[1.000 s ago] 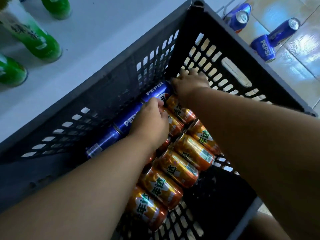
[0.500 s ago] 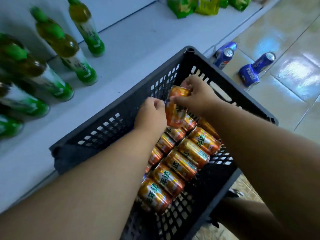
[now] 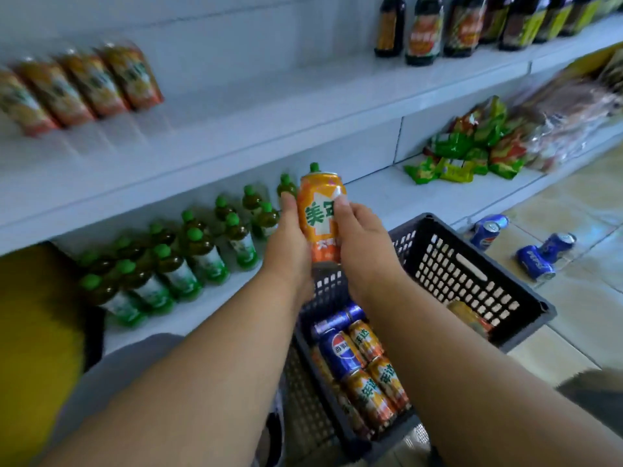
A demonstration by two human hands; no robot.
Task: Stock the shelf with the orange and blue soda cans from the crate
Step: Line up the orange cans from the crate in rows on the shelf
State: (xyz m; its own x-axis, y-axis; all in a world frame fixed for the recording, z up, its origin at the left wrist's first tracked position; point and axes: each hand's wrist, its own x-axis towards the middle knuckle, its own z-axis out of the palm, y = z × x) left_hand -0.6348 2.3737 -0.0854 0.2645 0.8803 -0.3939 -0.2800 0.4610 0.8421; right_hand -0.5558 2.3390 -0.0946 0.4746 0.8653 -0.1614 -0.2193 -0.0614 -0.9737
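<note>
Head view: we see both hands raised in front of the white metal shelf [image 3: 236, 129], sharing one upright orange aluminium soda can with green lettering [image 3: 322, 214]. Left hand [image 3: 288, 244] wraps the can's left side, fingers curled round it; right hand [image 3: 362, 244] grips the right side, thumb across the label. So each grip is closed on that can, which is held above the far edge of the dark grey perforated plastic crate [image 3: 472, 274].

Inside the crate we count several orange cans lying on their sides [image 3: 371, 392] and blue soda cans lying among them [image 3: 340, 352].

Lower shelf behind the can carries green-capped tea bottles [image 3: 202, 254] in rows. The shelf above it holds orange-labelled bottles [image 3: 101, 82], blurred, at left. Dark glass bottles [image 3: 424, 32] stand top right. Green and yellow snack packets [image 3: 465, 153] lie at right. Three blue cans [image 3: 536, 261] lie on the tiled floor [image 3: 573, 203] beside the crate.
</note>
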